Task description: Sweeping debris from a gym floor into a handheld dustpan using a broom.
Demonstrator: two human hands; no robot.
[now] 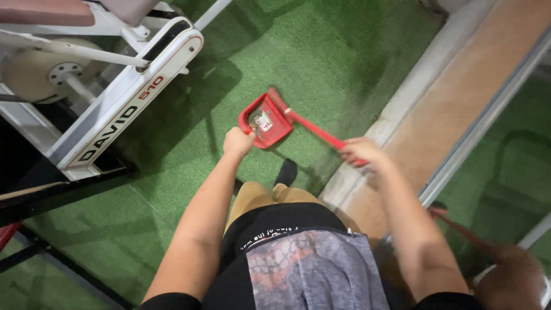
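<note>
My left hand [237, 141] grips the handle of a red dustpan [264, 121] held low over the green turf floor [321, 51]. Some pale litter lies inside the pan. My right hand [360, 151] is closed on the red handle of a brush [313, 128], whose head rests at the dustpan's upper right edge. The brush is blurred by motion. My leg in tan trousers and a black shoe [286, 171] stands just below the pan.
A white and black exercise machine [115, 97] fills the upper left, its dark base reaching the lower left. A pale tan ledge [459, 97] runs diagonally at the right, beside a mirror [511, 172] that reflects me and the turf.
</note>
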